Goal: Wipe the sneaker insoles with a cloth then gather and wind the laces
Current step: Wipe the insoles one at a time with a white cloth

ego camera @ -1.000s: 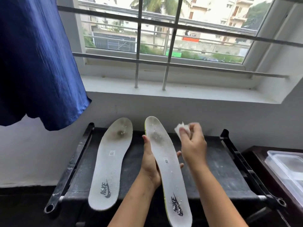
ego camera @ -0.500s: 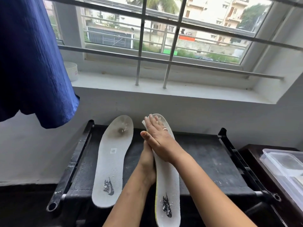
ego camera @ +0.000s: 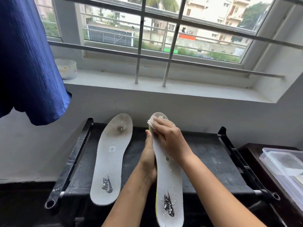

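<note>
Right hand (ego camera: pixel 170 138) is laid flat, fingers straight and together, pressing a small white cloth (ego camera: pixel 151 122) onto the toe end of the held insole (ego camera: pixel 169 177); there's a ring (ego camera: pixel 174 125) on one finger. Left hand (ego camera: pixel 148 161) grips that insole along its left edge, thumb pointing up the side, other fingers tucked behind where I can't see them. The insole is tilted, heel end toward the camera, with a yellow-green rim and white flecks around the logo. The second insole (ego camera: pixel 112 159) lies flat just to the left on the black bench (ego camera: pixel 213 161), with a dark smudge near its toe. Past that, a white windowsill (ego camera: pixel 164 89) with a stained white tub (ego camera: pixel 66 68) on it; blue fabric (ego camera: pixel 27 59) hanging top left; a clear plastic container (ego camera: pixel 285 166) on a dark table (ego camera: pixel 250 154) at the right.
</note>
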